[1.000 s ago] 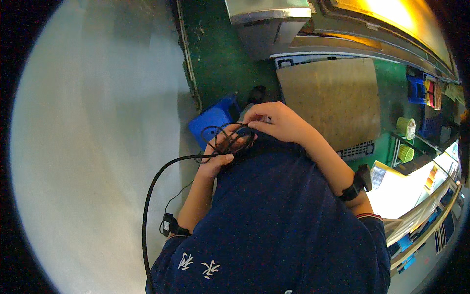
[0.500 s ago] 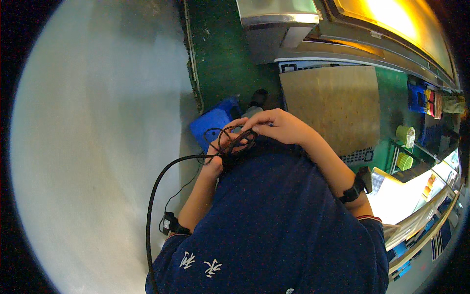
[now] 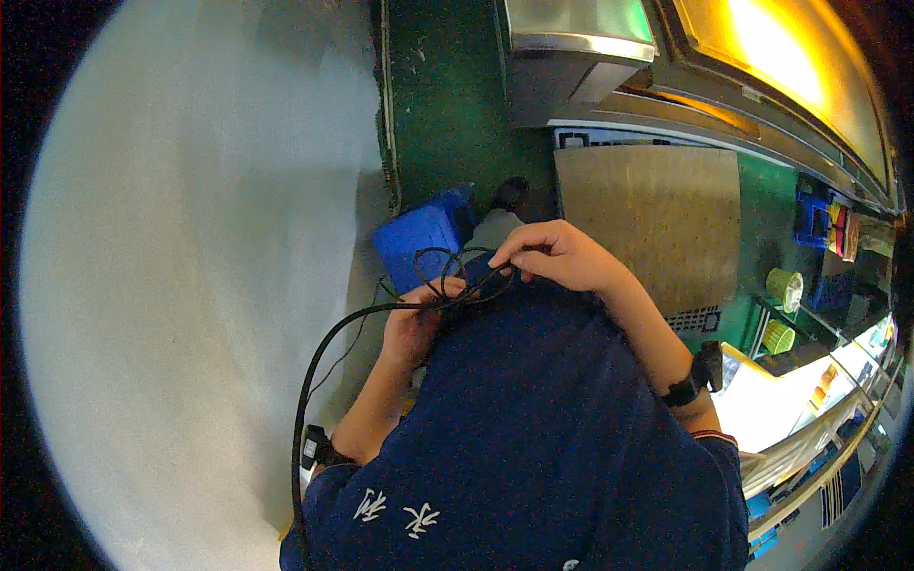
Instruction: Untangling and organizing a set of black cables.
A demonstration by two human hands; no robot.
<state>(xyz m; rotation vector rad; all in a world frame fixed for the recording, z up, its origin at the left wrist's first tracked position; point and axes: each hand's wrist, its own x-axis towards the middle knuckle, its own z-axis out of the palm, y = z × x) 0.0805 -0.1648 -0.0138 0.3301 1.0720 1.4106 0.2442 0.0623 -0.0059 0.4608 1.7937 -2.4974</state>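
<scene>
Black cable is partly looped, one length uncoiled, near the blue plastic object; left hand clasps the cable, right hand pinches it.

One left hand, one right hand, one black cable
Also in view are two black wrist straps, one navy shirt and one dark shoe, plus one blue plastic container, one tan board and two green baskets; the cable's overlapping loops cannot be counted

White characters on navy shirt
</scene>
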